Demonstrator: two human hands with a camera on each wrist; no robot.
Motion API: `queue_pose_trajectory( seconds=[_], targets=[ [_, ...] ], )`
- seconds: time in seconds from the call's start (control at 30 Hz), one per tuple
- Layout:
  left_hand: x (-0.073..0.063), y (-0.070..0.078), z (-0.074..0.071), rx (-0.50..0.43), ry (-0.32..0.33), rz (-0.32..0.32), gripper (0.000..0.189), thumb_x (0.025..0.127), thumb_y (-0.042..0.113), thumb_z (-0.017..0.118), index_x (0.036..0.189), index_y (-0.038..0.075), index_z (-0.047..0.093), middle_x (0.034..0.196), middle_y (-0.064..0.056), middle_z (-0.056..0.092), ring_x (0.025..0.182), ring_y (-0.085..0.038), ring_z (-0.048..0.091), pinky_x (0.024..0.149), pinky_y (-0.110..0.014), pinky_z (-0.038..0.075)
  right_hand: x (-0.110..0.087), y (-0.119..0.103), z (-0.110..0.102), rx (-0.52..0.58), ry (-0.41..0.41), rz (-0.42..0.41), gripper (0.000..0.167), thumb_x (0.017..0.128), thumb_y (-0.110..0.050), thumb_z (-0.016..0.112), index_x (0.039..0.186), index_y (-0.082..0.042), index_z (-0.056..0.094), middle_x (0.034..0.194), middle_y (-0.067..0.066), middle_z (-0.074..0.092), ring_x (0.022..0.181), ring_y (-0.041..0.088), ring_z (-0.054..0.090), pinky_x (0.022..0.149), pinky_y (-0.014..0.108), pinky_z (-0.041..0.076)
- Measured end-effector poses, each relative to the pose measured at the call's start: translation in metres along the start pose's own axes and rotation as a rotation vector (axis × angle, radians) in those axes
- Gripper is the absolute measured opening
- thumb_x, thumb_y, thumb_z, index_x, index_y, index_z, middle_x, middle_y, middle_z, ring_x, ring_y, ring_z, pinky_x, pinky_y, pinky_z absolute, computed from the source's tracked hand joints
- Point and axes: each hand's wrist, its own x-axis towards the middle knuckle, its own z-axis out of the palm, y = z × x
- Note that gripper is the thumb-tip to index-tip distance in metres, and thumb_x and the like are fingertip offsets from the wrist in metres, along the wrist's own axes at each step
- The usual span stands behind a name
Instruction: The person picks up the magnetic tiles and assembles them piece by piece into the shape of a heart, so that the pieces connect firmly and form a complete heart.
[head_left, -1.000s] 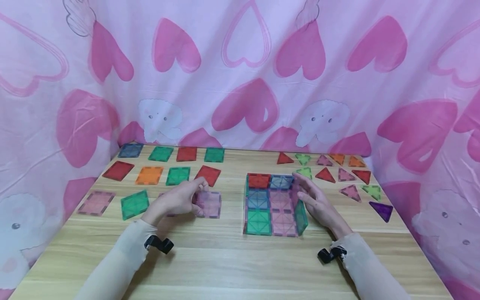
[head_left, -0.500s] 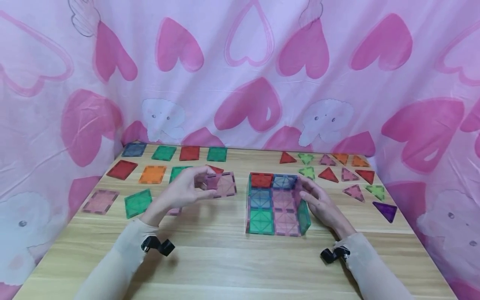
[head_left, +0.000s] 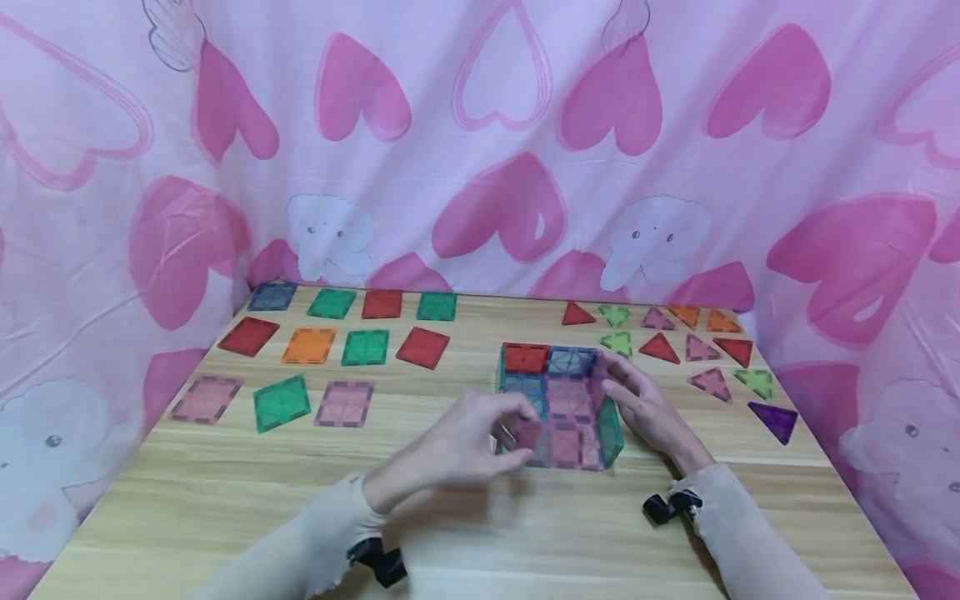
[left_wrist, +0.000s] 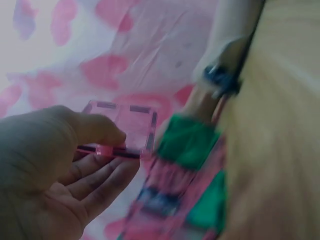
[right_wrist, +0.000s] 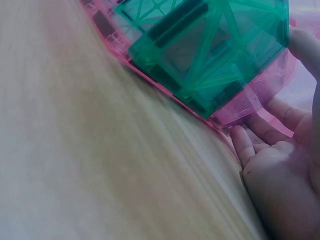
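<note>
My left hand [head_left: 461, 437] pinches a clear pink square magnetic tile [left_wrist: 136, 122] between thumb and fingers. In the head view that tile overlaps the near side of an open-topped box of magnetic tiles [head_left: 567, 398], which has a floor of red, blue, green and pink squares. Tiles stand upright along its left, far and right sides. My right hand [head_left: 651, 408] rests against the outside of the right wall, fingers touching a pink upright tile [right_wrist: 245, 107]. Nearer the front of that wall, a green upright tile [right_wrist: 215, 55] leans slightly outward.
Loose square tiles lie in rows on the left of the wooden table [head_left: 225, 500], among them an orange tile [head_left: 308, 345] and a pink tile [head_left: 343, 404]. Several triangle tiles, including a purple triangle [head_left: 774, 422], lie at the right. A pink heart-print curtain [head_left: 495, 208] hangs behind.
My left hand has lifted the pink square tile off the table and carried it right, to the box's near side. My right hand has stayed by the right wall.
</note>
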Motion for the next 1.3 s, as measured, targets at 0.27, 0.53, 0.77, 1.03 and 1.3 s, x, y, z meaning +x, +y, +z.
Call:
queue_pose_trajectory(
  seconds=[0.27,0.53,0.77,1.03,1.3],
  targets=[
    [0.019,0.003,0.058,0.200,0.006,0.026,0.030,0.094,0.001,0.087,0.118,0.006,0.071,0.101,-0.003,0.078,0.083,0.002,0.066,0.074,-0.008,0.054,0.000,0.002,-0.004,0.181,-0.101,-0.044,0.065,0.118,-0.006,0.044,0.176,0.002,0.016,0.177,0.021,0.028,0.159,0.009,0.039,0.125,0.022,0.038],
    [0.023,0.000,0.081,0.313,0.109,0.026,0.025,0.094,0.000,0.084,0.112,0.009,0.070,0.096,0.001,0.074,0.080,0.000,0.058,0.066,-0.006,0.044,0.003,0.001,-0.005,0.185,-0.111,-0.027,0.069,0.116,-0.007,0.045,0.176,0.002,0.011,0.180,0.033,0.009,0.159,0.004,0.035,0.125,0.021,0.037],
    [0.027,-0.016,0.092,0.295,0.128,-0.043,0.026,0.095,-0.001,0.083,0.114,0.008,0.067,0.105,-0.003,0.077,0.092,0.001,0.064,0.075,-0.008,0.050,0.002,0.001,-0.004,0.186,-0.106,-0.039,0.067,0.117,-0.006,0.044,0.175,0.003,0.013,0.179,0.029,0.015,0.159,0.004,0.034,0.125,0.020,0.037],
    [0.026,-0.016,0.093,0.319,0.103,-0.001,0.038,0.094,0.005,0.087,0.127,0.008,0.068,0.116,-0.006,0.077,0.103,-0.003,0.068,0.084,-0.010,0.054,0.001,0.000,-0.003,0.189,-0.108,-0.033,0.066,0.117,-0.005,0.044,0.175,0.003,0.014,0.178,0.024,0.023,0.160,0.009,0.036,0.126,0.021,0.036],
    [0.026,0.022,0.050,0.248,0.211,0.210,0.058,0.094,0.019,0.090,0.145,0.007,0.063,0.142,-0.008,0.069,0.132,-0.016,0.067,0.112,-0.023,0.053,0.002,-0.001,-0.002,0.204,-0.123,-0.058,0.065,0.116,-0.004,0.044,0.175,0.003,0.016,0.178,0.022,0.027,0.162,0.013,0.035,0.127,0.024,0.037]
  ],
)
